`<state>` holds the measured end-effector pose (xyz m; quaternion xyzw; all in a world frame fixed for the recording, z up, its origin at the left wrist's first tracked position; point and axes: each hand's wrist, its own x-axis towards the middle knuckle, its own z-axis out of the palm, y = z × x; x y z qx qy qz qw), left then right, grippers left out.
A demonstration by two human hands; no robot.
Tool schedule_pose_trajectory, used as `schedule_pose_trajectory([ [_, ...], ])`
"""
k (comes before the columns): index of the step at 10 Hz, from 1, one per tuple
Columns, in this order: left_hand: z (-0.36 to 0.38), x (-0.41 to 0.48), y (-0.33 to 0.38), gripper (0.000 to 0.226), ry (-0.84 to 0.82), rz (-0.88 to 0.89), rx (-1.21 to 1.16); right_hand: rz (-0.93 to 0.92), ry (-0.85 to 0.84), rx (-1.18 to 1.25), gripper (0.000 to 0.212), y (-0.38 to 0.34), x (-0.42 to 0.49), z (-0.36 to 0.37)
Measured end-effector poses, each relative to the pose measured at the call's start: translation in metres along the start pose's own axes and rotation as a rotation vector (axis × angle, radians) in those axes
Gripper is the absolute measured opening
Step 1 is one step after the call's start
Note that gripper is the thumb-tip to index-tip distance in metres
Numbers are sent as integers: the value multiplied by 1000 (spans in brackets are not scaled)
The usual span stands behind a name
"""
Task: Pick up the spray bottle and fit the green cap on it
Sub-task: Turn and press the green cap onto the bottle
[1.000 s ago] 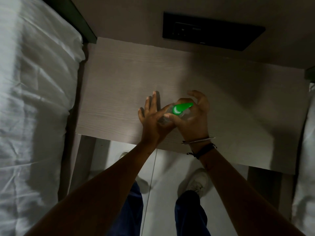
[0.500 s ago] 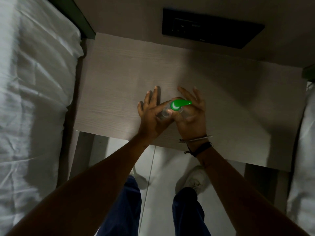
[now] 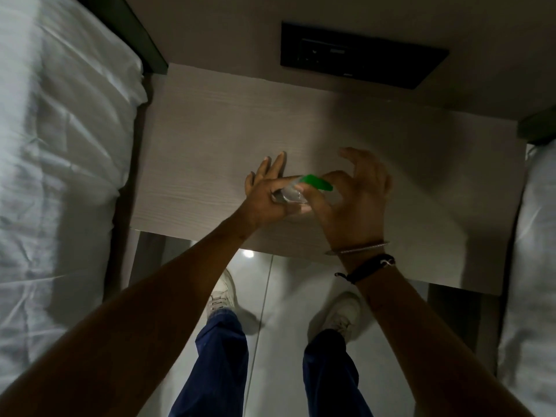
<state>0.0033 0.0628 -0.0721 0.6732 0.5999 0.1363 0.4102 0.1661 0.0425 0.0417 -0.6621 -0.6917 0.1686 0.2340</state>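
Observation:
A small clear spray bottle [image 3: 289,194] lies nearly sideways above the pale wooden table [image 3: 210,139], held in the thumb and fingers of my left hand [image 3: 264,195]. A green cap [image 3: 317,182] sits at the bottle's right end. My right hand [image 3: 352,203] pinches that cap between thumb and forefinger, its other fingers spread and curled above. Much of the bottle is hidden by both hands.
White bedding [image 3: 60,176] lies along the left of the table, and more bedding [image 3: 535,236] on the right. A dark wall panel [image 3: 361,60] is set behind the table. My legs and white shoes [image 3: 222,293] stand on a glossy floor below the table's front edge.
The view has shifted closer. My right hand's fingers have opened out and lifted while it keeps the green cap; the bottle now lies more sideways.

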Motion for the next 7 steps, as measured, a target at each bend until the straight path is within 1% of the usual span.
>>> schedule_pose_trajectory([
  [1,-7,2,-3,48,-29,10,-51,-55,26,-182,37,-15,6,-1],
  [2,-11,7,-5,67,-79,-9,-39,28,-44,-211,35,-31,9,4],
  [3,-15,14,-6,82,-108,-34,-17,131,-78,-229,38,-36,14,9],
  [4,-17,18,-11,73,-151,-2,-17,156,-41,-231,40,-36,16,11],
  [5,-17,19,-9,79,-159,-24,18,180,-49,-278,44,-34,9,12],
  [6,-20,21,-2,87,-138,-34,103,218,-51,-343,54,-34,5,10],
  [7,-25,13,8,100,-119,-39,164,267,-76,-371,62,-35,0,0],
])
